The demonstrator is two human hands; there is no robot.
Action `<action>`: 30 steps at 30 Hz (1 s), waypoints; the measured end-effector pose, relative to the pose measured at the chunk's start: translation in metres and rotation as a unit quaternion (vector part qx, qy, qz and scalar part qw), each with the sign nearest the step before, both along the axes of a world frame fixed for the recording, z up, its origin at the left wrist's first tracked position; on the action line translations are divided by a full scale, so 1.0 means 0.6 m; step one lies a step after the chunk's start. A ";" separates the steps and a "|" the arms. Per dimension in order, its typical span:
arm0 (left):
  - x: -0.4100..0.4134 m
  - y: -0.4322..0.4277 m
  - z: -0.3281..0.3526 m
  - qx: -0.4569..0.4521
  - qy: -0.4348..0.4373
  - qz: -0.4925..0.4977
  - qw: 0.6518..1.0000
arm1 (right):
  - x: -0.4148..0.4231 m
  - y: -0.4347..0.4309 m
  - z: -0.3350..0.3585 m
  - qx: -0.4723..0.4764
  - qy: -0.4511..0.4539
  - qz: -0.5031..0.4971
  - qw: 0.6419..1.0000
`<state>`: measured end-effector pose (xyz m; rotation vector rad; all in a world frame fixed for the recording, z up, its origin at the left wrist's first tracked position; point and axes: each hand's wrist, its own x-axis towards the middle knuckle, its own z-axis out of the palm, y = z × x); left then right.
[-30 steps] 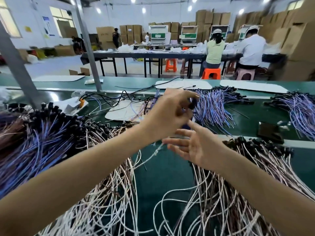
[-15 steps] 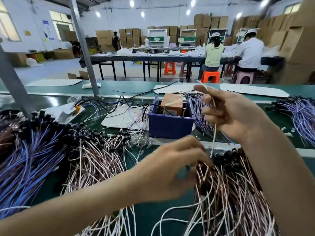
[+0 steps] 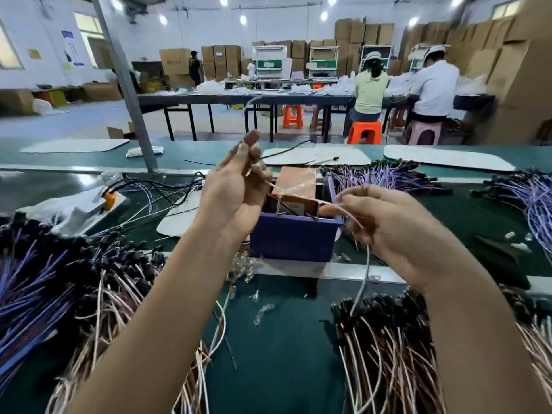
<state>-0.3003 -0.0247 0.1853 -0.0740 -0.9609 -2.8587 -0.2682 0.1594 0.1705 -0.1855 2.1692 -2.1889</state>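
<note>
Wire-separating step: left grip (image 3: 236,189) and right grip (image 3: 397,228) pinch one pink wire (image 3: 298,193) over blue bin (image 3: 292,240); next, likely free its tail from 5 o'clock bundle (image 3: 388,339)

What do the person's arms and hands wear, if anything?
Nothing visible. The left hand and right hand are bare, without gloves or rings. The left forearm and right forearm are also bare: no sleeve, watch or bracelet shows.

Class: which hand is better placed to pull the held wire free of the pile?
Probably the right hand: it pinches the wire directly above the pile; the left hand holds the far end.
</note>
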 end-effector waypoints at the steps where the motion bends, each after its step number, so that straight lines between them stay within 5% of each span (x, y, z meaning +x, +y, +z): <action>1: -0.009 -0.002 -0.013 -0.013 -0.004 0.007 1.000 | -0.008 0.008 -0.003 -0.033 0.004 -0.015 0.999; 5: -0.034 0.001 -0.065 -0.159 -0.029 0.029 0.986 | -0.038 0.019 -0.028 -0.097 -0.004 -0.066 0.993; 11: -0.068 -0.010 -0.100 -0.397 -0.032 0.098 0.912 | -0.079 0.008 -0.078 -0.003 -0.022 -0.129 0.991; 14: -0.079 -0.028 -0.107 -0.499 0.001 0.151 0.854 | -0.091 0.009 -0.101 0.124 0.016 -0.183 0.975; 16: -0.084 -0.036 -0.111 -0.578 0.020 0.166 0.799 | -0.095 0.008 -0.116 0.266 0.074 -0.232 0.933; 18: -0.086 -0.038 -0.116 -0.638 0.033 0.163 0.752 | -0.098 0.005 -0.126 0.312 0.089 -0.256 0.910; 22: -0.088 -0.036 -0.124 -0.703 0.029 0.141 0.696 | -0.104 -0.006 -0.138 0.251 0.070 -0.257 0.930; 30: -0.090 -0.034 -0.131 -0.738 -0.001 0.157 0.656 | -0.108 -0.019 -0.156 0.235 0.068 -0.236 0.940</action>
